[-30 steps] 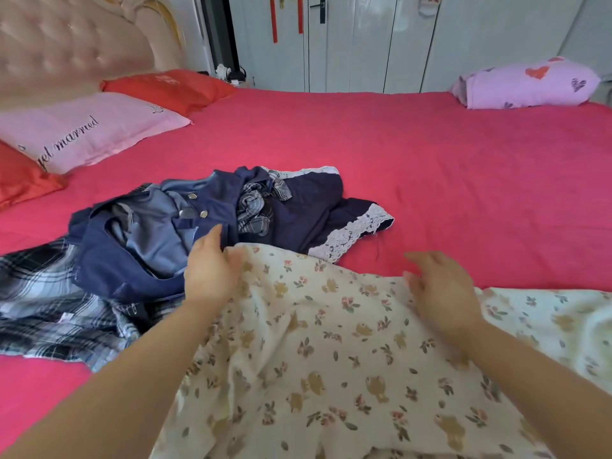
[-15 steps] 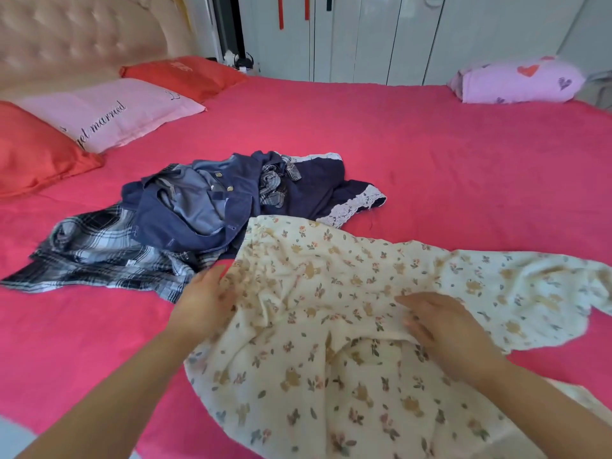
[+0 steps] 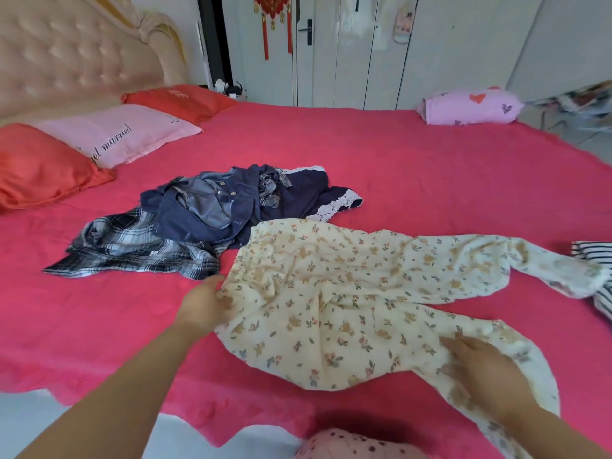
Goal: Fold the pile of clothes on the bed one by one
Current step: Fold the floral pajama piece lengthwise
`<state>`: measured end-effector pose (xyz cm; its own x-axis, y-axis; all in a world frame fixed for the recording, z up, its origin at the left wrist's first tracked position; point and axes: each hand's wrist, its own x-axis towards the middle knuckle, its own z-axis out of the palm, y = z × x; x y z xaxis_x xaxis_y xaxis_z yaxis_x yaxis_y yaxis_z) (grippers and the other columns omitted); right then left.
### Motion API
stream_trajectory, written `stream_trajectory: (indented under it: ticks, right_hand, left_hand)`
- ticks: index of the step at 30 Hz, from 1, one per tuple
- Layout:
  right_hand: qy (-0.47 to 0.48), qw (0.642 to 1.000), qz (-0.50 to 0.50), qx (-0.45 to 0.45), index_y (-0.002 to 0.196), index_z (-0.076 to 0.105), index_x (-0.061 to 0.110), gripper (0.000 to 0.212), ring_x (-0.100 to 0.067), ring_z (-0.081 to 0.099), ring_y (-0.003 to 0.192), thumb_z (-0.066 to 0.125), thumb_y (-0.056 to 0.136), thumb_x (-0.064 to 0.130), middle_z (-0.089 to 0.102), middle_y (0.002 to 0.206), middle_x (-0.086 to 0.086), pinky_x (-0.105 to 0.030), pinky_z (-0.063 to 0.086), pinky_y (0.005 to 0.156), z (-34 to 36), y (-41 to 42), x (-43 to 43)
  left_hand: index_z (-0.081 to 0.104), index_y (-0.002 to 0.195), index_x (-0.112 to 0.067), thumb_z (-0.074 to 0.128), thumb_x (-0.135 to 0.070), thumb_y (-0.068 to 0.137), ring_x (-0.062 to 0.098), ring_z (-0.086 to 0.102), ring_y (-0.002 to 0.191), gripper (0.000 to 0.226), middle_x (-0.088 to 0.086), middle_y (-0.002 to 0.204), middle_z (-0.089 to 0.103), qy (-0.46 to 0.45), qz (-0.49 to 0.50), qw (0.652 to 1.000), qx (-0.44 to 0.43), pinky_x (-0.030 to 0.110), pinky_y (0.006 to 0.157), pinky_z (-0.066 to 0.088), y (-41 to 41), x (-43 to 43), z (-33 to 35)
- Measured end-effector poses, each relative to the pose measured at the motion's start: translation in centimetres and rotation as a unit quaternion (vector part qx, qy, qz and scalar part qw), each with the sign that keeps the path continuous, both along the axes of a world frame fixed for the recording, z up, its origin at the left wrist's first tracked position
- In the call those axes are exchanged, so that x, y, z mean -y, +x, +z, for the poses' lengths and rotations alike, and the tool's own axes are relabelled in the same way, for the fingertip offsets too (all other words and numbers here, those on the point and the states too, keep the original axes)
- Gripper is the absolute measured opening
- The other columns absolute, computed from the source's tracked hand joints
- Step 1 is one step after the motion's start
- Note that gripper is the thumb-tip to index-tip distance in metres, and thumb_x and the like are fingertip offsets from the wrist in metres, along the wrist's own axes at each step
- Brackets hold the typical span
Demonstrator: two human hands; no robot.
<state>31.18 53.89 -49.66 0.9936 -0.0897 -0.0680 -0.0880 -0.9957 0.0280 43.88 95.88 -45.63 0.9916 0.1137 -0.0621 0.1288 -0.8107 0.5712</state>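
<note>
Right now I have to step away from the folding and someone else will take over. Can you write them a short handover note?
Left hand: grips the waist edge of the floral trousers.
Right hand: flat on the near leg, smoothing it.
Trousers: spread on the bed, legs apart, not yet folded.
Pile behind them: denim jacket, plaid shirt and lace-trimmed navy garment, all unfolded.
Striped garment at the right edge: too cut off to tell whether it is folded.
Left to do: fold the trousers, then the pile one by one.
</note>
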Motion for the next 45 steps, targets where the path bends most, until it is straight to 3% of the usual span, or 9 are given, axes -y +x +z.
stream_trajectory:
  ticks: [5, 11, 17, 23, 28, 33, 39, 42, 45]
  right_hand:
    - [-0.041, 0.999, 0.004, 0.024, 0.124, 0.053, 0.032, 0.036, -0.008, 0.056, 0.104, 0.038, 0.095, 0.016, 0.055, 0.110, 0.009, -0.020, 0.045, 0.087, 2.8, 0.7, 0.9]
    - [0.026, 0.990, -0.121, 0.072, 0.090, 0.067, 0.011, 0.016, -0.031, 0.057, 0.077, 0.073, 0.074, 0.011, 0.052, 0.077, -0.005, -0.040, 0.048, 0.072, 9.6, 3.4, 9.1]
    - [0.031, 0.960, -0.243, 0.133, 0.115, 0.065, 0.007, 0.029, -0.040, 0.057, 0.095, 0.057, 0.086, 0.009, 0.060, 0.107, -0.024, -0.044, 0.049, 0.083, 11.2, 6.3, 12.4]
    - [0.093, 0.975, 0.114, 0.164, 0.125, 0.061, 0.014, 0.045, -0.032, 0.061, 0.105, 0.071, 0.082, 0.021, 0.066, 0.114, -0.010, -0.041, 0.047, 0.091, 4.4, 5.3, -1.2]
    - [0.074, 0.993, 0.086, 0.045, 0.149, 0.006, 0.035, 0.069, -0.019, 0.009, 0.146, 0.048, 0.094, 0.036, 0.015, 0.157, 0.003, -0.042, 0.006, 0.117, -0.1, 7.6, -6.2]
    - [0.068, 0.993, 0.053, 0.082, 0.139, 0.041, 0.032, 0.059, -0.018, 0.049, 0.123, 0.036, 0.088, 0.002, 0.053, 0.135, 0.002, -0.029, 0.033, 0.105, 1.0, 7.8, -4.9]
    - [0.201, 0.959, 0.073, 0.188, 0.120, 0.059, 0.026, 0.031, -0.013, 0.062, 0.083, 0.052, 0.091, 0.017, 0.067, 0.100, 0.008, -0.026, 0.044, 0.069, 4.9, 5.8, -3.0]
    - [0.114, 0.984, 0.066, 0.115, 0.115, 0.060, 0.029, 0.033, -0.010, 0.062, 0.093, 0.045, 0.092, 0.046, 0.067, 0.102, 0.011, -0.024, 0.045, 0.074, 5.4, 4.3, -2.9]
    - [0.024, 0.995, -0.011, 0.092, 0.125, 0.052, 0.022, 0.047, -0.019, 0.054, 0.106, 0.057, 0.086, 0.049, 0.058, 0.114, 0.002, -0.034, 0.041, 0.092, 4.8, 2.9, -2.9]
  left_hand:
    - [0.052, 0.130, -0.010, 0.059, -0.009, 0.087, 0.026, 0.055, 0.090, 0.043, 0.003, 0.092, 0.062, -0.066, 0.034, 0.995, 0.071, 0.027, 0.066, 0.042, 0.3, -0.6, 2.2]
    - [0.060, 0.121, -0.010, 0.061, -0.008, 0.084, 0.030, 0.057, 0.095, 0.036, 0.010, 0.100, 0.060, -0.171, 0.140, 0.963, 0.157, 0.034, 0.080, 0.044, 2.4, -1.9, 4.8]
    - [0.051, 0.131, -0.006, 0.064, -0.015, 0.086, 0.032, 0.055, 0.114, 0.048, 0.015, 0.126, 0.057, -0.240, 0.157, 0.952, 0.106, 0.044, 0.098, 0.044, 4.9, 0.3, 5.0]
    - [0.034, 0.141, -0.008, 0.075, -0.029, 0.077, 0.030, 0.054, 0.114, 0.079, 0.013, 0.131, 0.054, -0.222, 0.061, 0.972, 0.044, 0.038, 0.096, 0.042, 4.1, 3.6, 1.0]
    - [0.010, 0.149, -0.012, 0.082, -0.030, 0.069, 0.029, 0.042, 0.129, 0.109, 0.010, 0.145, 0.040, -0.169, 0.053, 0.984, 0.017, 0.035, 0.097, 0.036, 3.0, 3.1, -1.3]
    - [0.027, 0.144, -0.003, 0.071, -0.011, 0.080, 0.038, 0.051, 0.115, 0.077, 0.022, 0.129, 0.053, -0.075, 0.035, 0.995, 0.056, 0.035, 0.084, 0.038, 2.8, 1.4, -1.6]
    - [0.042, 0.136, -0.012, 0.070, -0.027, 0.083, 0.020, 0.054, 0.074, 0.062, 0.004, 0.079, 0.055, -0.125, 0.072, 0.975, 0.167, 0.032, 0.065, 0.042, 3.9, -0.4, 3.2]
    - [0.040, 0.139, -0.008, 0.072, -0.028, 0.081, 0.032, 0.057, 0.104, 0.069, 0.016, 0.116, 0.058, -0.188, 0.105, 0.972, 0.096, 0.042, 0.090, 0.047, 4.3, -1.1, 3.9]
    - [0.028, 0.143, -0.002, 0.069, -0.014, 0.083, 0.036, 0.054, 0.114, 0.074, 0.026, 0.129, 0.052, -0.313, 0.109, 0.943, 0.014, 0.047, 0.098, 0.043, 3.4, -0.7, 3.0]
